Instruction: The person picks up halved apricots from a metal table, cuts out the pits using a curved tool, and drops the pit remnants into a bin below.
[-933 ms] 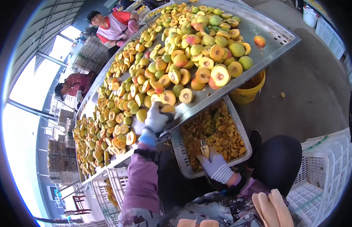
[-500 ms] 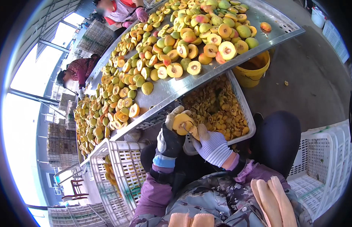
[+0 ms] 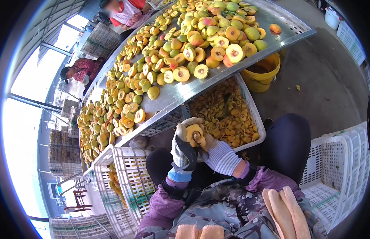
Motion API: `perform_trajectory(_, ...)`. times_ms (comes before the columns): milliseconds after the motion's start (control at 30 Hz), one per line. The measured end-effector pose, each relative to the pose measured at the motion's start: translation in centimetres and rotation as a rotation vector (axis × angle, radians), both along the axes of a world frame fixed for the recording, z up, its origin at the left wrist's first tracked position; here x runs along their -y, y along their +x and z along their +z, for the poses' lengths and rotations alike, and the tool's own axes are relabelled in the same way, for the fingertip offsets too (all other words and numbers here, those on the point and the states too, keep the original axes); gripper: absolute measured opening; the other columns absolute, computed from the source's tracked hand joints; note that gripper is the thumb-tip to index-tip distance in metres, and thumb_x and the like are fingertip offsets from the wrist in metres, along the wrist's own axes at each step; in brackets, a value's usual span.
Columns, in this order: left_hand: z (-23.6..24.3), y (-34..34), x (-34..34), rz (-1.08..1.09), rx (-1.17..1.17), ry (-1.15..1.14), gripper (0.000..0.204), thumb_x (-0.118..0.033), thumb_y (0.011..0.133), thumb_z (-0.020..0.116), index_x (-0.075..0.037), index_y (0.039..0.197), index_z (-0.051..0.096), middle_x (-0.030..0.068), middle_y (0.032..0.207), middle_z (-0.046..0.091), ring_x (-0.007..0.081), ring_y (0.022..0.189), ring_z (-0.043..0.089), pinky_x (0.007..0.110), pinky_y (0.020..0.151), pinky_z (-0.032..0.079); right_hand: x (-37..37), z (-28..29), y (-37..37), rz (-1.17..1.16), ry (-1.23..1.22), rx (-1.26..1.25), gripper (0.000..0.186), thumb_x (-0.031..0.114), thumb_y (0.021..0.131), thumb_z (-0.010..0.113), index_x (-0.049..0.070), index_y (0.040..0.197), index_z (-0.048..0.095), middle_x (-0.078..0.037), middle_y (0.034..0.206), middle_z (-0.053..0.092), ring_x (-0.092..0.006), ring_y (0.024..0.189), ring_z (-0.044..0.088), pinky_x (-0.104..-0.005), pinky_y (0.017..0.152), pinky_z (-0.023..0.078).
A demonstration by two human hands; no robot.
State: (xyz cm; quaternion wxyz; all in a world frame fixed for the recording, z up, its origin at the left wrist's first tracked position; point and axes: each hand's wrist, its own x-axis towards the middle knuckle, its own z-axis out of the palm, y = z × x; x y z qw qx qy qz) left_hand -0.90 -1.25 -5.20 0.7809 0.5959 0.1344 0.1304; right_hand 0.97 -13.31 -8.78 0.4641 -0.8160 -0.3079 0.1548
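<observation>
My left hand (image 3: 182, 148), in a grey and black glove, is closed around a yellow peach half (image 3: 190, 134), its cut face toward me. My right hand (image 3: 222, 157), in a striped glove, has its fingers closed together at the fruit's cut middle. Whatever the right fingers grip is too small and covered to make out. Just beyond my hands, below the table edge, a white crate (image 3: 259, 131) holds many small orange-brown fruit scraps (image 3: 232, 119). Halved peaches (image 3: 181, 74) lie heaped on the metal table (image 3: 169, 97) ahead.
A yellow bucket (image 3: 259, 83) stands under the table's right corner. White slatted crates flank me, one at left (image 3: 131, 175) and a stack at right (image 3: 332, 167). Two people work along the table's far left side, one in red and white (image 3: 131, 14), another in dark red (image 3: 86, 69).
My left hand has tilted the peach half, and my right fingers now sit deeper over its middle. The view has shifted slightly. Both people across the table have moved their hands.
</observation>
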Motion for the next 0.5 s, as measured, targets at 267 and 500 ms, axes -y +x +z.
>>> perform_trajectory(267,1.0,-0.2,0.7,0.031,0.059,0.066,0.053,-0.05,0.098,0.038,-0.001,0.109,0.055,0.0132,0.1,0.06,0.0242,0.091,0.058,0.034,0.084,0.047,0.3,0.2,0.2,0.09,0.2,0.022,0.037,0.026,0.089,0.054,-0.002,0.11,0.045,-0.024,0.08,0.062,-0.042,0.072,0.062,-0.0476,0.065,0.052)
perform_trajectory(500,0.3,0.4,1.1,0.098,0.07,-0.264,0.05,-0.05,0.095,0.045,-0.004,0.11,0.055,0.0153,0.102,0.061,0.0278,0.093,0.059,0.037,0.079,0.051,0.7,1.4,-0.1,-0.105,0.068,0.153,0.038,0.024,0.086,0.058,-0.003,0.107,0.044,-0.02,0.065,0.059,-0.0401,0.059,0.061,-0.0467,0.052,0.05)
